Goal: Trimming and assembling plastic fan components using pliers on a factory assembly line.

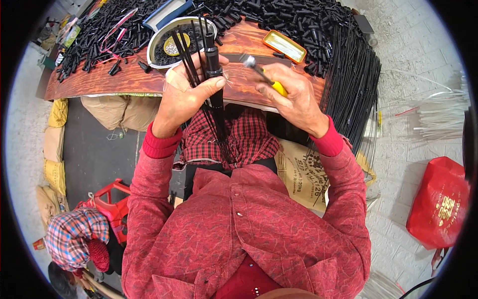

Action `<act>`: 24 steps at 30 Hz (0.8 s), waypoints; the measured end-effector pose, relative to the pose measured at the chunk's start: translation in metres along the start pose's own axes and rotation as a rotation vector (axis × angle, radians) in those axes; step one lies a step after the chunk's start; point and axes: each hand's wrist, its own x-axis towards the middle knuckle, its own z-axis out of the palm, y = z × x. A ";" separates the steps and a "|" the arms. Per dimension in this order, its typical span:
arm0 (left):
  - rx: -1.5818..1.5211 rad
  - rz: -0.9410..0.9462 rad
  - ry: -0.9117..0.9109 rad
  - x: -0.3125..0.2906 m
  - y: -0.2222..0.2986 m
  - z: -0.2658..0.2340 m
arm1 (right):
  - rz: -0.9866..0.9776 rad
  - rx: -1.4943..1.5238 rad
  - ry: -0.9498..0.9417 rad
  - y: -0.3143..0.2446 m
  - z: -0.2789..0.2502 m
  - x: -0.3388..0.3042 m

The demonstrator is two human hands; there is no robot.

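- Lap: red-black checked cloth (254, 132), lower ends of thin black rods (217, 130) above it.
- Left hand (183, 102): fingers wrapped about the rods and an upright black tubular part (213, 62), held over the surface's (109, 83) near edge.
- Right hand (295, 94): fingers curled round a yellow-handled tool (279, 88), its metal head blurred, near the part.
- Beyond: round tub (151, 51), orange-rimmed tray (288, 40).
- Farthest: heaped black pieces (279, 15).

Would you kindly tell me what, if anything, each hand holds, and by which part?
The left hand holds a black tube and thin black rods partway along their length. The right hand grips a yellow-handled tool by its handle.
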 end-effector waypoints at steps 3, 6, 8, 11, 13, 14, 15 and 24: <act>0.051 0.041 0.014 0.000 0.001 0.003 | 0.021 0.211 0.070 -0.010 0.007 0.012; 0.027 0.100 0.026 0.000 -0.003 0.006 | 0.012 0.206 0.069 -0.011 0.015 0.018; 0.052 0.067 0.008 0.000 0.000 0.003 | -0.002 0.211 0.065 -0.010 0.018 0.018; 0.052 0.032 0.015 -0.001 0.001 0.005 | -0.017 0.227 0.068 -0.011 0.020 0.018; 0.027 0.031 0.025 -0.001 0.000 0.005 | -0.009 0.233 0.086 -0.014 0.020 0.016; 0.041 0.034 0.037 -0.001 -0.002 0.004 | -0.007 0.217 0.083 -0.015 0.020 0.015; 0.055 0.036 0.048 -0.001 -0.003 0.004 | -0.006 0.201 0.079 -0.017 0.021 0.013; 0.117 0.058 0.079 -0.002 -0.002 0.001 | 0.002 0.039 -0.136 -0.017 -0.018 0.012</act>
